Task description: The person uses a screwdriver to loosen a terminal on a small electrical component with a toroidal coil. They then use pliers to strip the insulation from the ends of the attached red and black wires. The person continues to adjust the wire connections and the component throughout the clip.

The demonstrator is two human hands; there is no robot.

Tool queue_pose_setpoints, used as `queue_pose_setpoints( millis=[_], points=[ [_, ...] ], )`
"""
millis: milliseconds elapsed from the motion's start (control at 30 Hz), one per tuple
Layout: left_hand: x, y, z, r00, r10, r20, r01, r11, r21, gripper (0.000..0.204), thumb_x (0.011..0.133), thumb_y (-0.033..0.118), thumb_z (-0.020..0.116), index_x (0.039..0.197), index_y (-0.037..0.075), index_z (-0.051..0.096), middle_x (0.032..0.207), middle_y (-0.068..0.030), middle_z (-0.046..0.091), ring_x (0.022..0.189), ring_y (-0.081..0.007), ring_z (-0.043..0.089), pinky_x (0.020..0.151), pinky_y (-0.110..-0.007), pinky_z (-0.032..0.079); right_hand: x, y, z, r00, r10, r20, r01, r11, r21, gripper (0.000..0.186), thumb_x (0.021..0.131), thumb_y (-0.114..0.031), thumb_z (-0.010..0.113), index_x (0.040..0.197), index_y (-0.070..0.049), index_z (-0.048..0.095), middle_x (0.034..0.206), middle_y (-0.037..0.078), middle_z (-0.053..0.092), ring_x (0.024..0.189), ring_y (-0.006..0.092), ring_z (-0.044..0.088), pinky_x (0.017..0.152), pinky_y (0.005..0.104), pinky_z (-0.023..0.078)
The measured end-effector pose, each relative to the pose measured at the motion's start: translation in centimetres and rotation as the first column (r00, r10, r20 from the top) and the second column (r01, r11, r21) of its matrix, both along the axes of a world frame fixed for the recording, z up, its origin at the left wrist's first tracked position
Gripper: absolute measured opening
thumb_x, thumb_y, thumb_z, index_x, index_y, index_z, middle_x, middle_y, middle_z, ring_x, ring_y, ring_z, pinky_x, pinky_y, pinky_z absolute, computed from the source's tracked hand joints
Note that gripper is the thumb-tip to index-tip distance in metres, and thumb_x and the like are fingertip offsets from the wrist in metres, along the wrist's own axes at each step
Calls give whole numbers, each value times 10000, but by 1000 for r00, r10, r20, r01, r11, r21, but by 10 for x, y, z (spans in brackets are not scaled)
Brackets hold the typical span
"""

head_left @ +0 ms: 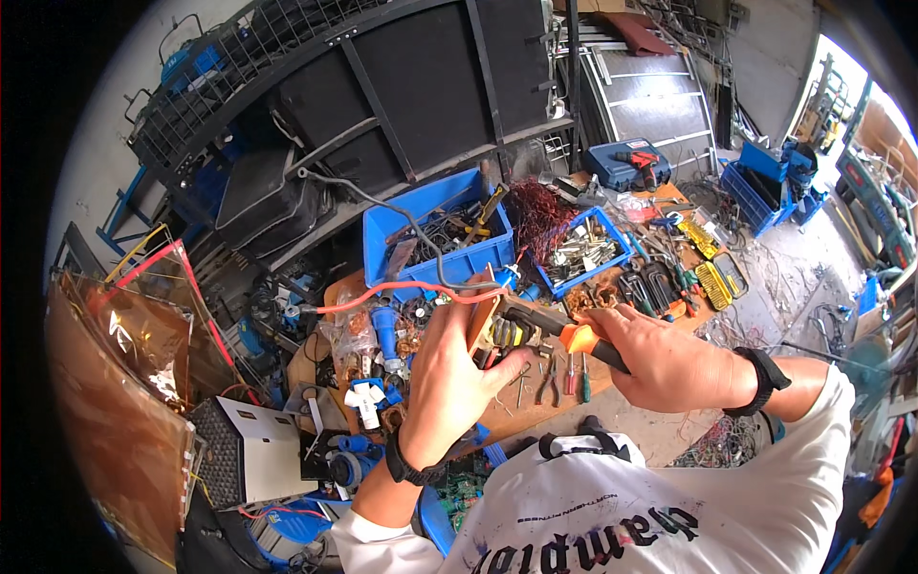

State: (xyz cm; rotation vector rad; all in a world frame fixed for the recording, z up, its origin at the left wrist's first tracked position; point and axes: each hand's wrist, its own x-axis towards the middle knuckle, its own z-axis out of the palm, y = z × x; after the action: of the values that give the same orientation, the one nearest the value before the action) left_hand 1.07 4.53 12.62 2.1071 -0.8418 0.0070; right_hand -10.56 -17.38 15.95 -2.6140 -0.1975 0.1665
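Note:
My left hand is closed around a flat, tan-coloured piece, held above the workbench. A red cable and a grey cable run up to this piece. My right hand grips a tool with an orange-and-black handle; its dark metal end reaches toward the piece in my left hand. Whether the two touch, I cannot tell. Just beyond my left thumb shows a yellow-and-black object, partly covered. Pliers and screwdrivers lie on the bench below the tool.
A large blue crate of tools stands behind, beside tangled red wire and a blue tray of metal parts. Farther right are a yellow bit case and a red drill. Brown sheets lean at left.

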Motion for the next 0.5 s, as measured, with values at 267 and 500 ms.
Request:
queue_pose_setpoints(
  millis=[267, 500],
  points=[
    [1, 2, -9, 999, -47, 27, 50, 991, -123, 663, 701, 140, 842, 1285, 58, 539, 1239, -155, 581, 1134, -311, 576, 937, -392, 482, 1, 6, -2, 997, -77, -11, 77, 995, 67, 421, 872, -160, 624, 1201, 46, 461, 871, 259, 643, 855, 424, 640, 767, 488, 497],
    [-3, 4, -5, 999, -24, -35, 21, 997, -80, 658, 702, 191, 844, 1278, 71, 549, 1222, -158, 577, 1124, -353, 567, 930, -416, 478, 5, 2, -18, 990, -119, 69, 117, 993, 27, 457, 778, -95, 676, 1170, 23, 471, 856, 251, 647, 825, 435, 641, 731, 502, 499]
  ],
)
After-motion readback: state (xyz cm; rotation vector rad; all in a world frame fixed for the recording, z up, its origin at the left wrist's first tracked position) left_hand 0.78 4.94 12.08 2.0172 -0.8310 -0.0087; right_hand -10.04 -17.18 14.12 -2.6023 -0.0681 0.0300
